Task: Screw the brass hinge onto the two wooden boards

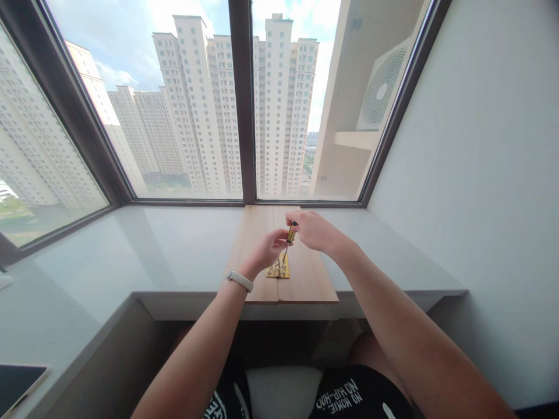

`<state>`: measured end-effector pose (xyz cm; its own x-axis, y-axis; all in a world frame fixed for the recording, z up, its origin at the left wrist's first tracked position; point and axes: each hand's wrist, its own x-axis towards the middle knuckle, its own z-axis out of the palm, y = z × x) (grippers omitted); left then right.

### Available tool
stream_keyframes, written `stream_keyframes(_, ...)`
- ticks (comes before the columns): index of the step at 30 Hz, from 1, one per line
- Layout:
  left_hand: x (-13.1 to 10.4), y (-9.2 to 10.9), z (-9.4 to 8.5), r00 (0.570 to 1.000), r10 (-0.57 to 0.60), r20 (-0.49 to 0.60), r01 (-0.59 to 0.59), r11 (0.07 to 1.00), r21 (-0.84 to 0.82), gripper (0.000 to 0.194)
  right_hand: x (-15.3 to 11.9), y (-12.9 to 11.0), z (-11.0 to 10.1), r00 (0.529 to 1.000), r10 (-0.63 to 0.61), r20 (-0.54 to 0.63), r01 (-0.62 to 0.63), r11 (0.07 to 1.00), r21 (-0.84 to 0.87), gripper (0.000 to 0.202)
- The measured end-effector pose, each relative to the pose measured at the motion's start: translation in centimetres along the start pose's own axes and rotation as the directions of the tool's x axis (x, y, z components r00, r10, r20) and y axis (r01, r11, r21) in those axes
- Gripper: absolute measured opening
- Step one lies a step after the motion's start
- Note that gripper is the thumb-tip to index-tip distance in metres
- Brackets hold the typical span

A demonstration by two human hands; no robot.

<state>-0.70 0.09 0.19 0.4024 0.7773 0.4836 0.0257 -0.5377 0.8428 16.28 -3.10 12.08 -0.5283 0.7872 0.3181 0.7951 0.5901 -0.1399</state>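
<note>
A screwdriver point(290, 234) with a yellow and black handle stands tilted, its thin shaft pointing down at a brass-coloured hinge point(278, 268). The hinge lies across the seam between two light wooden boards point(305, 285), with several dark screws or holes on it. My right hand point(311, 229) is closed round the top of the handle. Lower on the handle, the fingers of my left hand point(269, 249) pinch it near the shaft. Whether the tip sits in a screw is too small to tell.
The boards rest on a white window counter point(174, 250), reaching from its front edge to the window frame point(305, 203). A dark flat device point(20, 384) lies at the lower left. A wall point(480, 174) rises on the right.
</note>
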Motion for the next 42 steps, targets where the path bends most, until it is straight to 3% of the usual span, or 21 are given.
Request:
stream_keyframes(5,-0.1,0.0,0.2,0.998,-0.033,-0.044,0.037,0.996,0.086,0.017,-0.3,0.0,-0.3,0.993,0.120,-0.008,-0.119,0.993,0.023,0.016)
stream_keyframes(9,-0.1,0.3,0.5,0.991,-0.023,-0.130,0.046,0.983,0.178,0.017,-0.5,-0.8,-0.6,0.957,0.280,-0.073,-0.287,0.952,-0.106,0.030)
stream_keyframes(12,0.0,0.4,1.0,0.984,-0.033,-0.176,0.068,0.978,0.196,0.021,-0.3,-1.5,-0.3,0.940,0.331,-0.083,-0.341,0.924,-0.172,0.041)
stream_keyframes(18,-0.1,0.7,1.3,0.978,-0.014,-0.207,0.061,0.972,0.225,0.024,-0.2,-1.9,0.2,0.944,0.320,-0.075,-0.329,0.928,-0.175,0.033)
stream_keyframes(24,-0.1,1.4,0.5,0.999,-0.032,-0.044,0.037,0.993,0.115,0.028,-0.5,-0.8,-0.2,0.986,0.165,0.001,-0.165,0.985,-0.057,0.012)
stream_keyframes(30,0.0,1.0,0.7,1.000,-0.015,0.011,0.015,0.999,-0.038,0.023,-0.8,0.0,-0.4,0.996,0.088,0.032,-0.089,0.995,0.033,0.016)
stream_keyframes(34,-0.1,1.0,0.9,0.997,-0.048,-0.054,0.049,0.999,0.015,0.019,-1.0,-0.3,-0.6,0.981,0.192,-0.010,-0.191,0.981,0.033,0.020)
stream_keyframes(38,-0.1,1.1,1.3,0.990,-0.042,-0.131,0.056,0.993,0.100,0.018,-1.1,-1.2,-0.7,0.944,0.315,-0.102,-0.326,0.938,-0.115,0.040)
stream_keyframes(42,-0.1,1.1,1.5,0.982,-0.041,-0.185,0.069,0.987,0.148,0.023,-1.0,-1.8,-0.3,0.941,0.324,-0.098,-0.337,0.925,-0.176,0.040)
